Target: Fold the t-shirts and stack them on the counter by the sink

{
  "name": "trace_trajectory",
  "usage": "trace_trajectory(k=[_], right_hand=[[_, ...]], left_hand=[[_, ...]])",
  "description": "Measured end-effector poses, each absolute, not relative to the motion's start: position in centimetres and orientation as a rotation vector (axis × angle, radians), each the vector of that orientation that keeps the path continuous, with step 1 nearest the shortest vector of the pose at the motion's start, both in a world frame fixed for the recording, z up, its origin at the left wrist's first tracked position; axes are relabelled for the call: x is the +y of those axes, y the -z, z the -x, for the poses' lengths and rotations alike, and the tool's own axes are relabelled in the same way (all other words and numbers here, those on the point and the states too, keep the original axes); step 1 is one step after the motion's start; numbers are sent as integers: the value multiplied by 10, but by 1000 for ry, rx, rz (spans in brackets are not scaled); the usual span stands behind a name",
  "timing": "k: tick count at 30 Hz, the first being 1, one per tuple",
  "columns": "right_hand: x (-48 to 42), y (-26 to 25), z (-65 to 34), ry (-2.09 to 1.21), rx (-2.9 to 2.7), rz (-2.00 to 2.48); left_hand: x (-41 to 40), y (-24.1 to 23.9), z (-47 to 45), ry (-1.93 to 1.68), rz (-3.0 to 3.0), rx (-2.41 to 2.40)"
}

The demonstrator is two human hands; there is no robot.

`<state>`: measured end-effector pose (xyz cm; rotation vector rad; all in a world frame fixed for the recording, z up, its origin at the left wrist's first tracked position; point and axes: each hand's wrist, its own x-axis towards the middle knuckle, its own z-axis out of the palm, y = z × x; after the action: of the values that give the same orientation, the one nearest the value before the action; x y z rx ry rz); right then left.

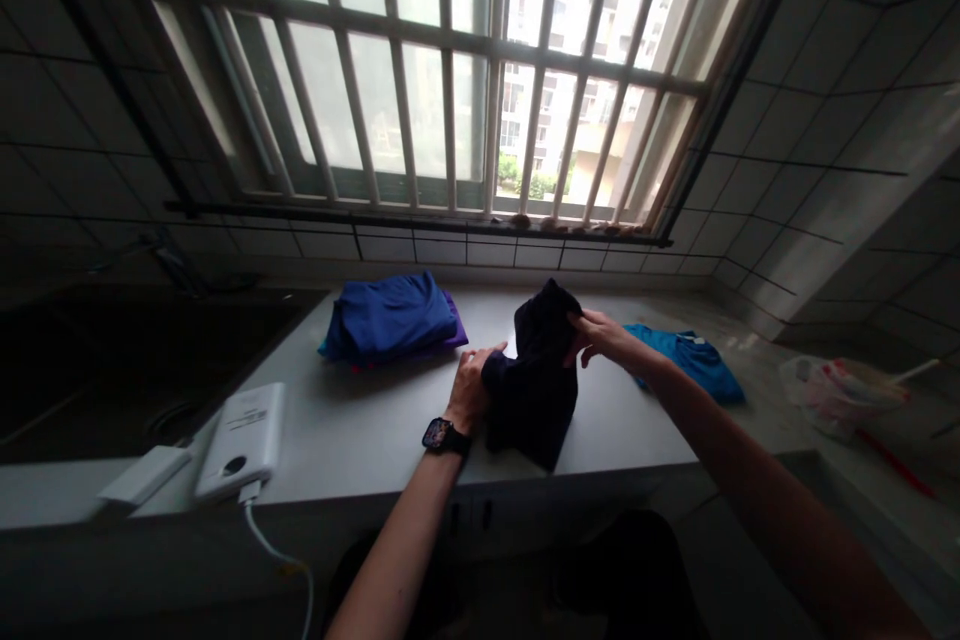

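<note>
A dark, nearly black garment is bunched up above the white counter, its lower end touching the surface. My left hand, with a black watch on the wrist, grips the garment's left side. My right hand pinches its upper right edge. Both hands are closed on the cloth.
A stack of folded blue and purple clothes lies at the back left of the counter. A bright blue garment lies to the right. A white power bank with a cable sits at the front left. A plastic bag is at far right. A dark sink is on the left.
</note>
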<state>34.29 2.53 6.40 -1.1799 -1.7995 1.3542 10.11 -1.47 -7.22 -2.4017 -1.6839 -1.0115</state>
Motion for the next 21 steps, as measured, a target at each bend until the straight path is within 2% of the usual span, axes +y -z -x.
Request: trace_trajectory(k=[3, 5, 9, 13, 15, 18, 21], right_hand=[[33, -48, -345, -1295, -1498, 1001], [36, -31, -347, -1246, -1417, 1089], [29, 11, -349, -1254, -1725, 1337], [20, 38, -349, -650, -2197, 1209], [20, 45, -348, -412, -2307, 1293], [18, 51, -344, -219, -2456, 1450], [9, 56, -341, -81, -2477, 1426]], left_hand=[[-16, 70, -101, 979, 2317, -1726], [-15, 69, -102, 993, 2235, -1766], [-12, 70, -106, 972, 2207, -1755], [-11, 71, -107, 955, 2218, -1757], [-11, 71, -106, 964, 2217, -1766], [-13, 69, -106, 979, 2207, -1803], [-16, 66, -105, 988, 2201, -1857]])
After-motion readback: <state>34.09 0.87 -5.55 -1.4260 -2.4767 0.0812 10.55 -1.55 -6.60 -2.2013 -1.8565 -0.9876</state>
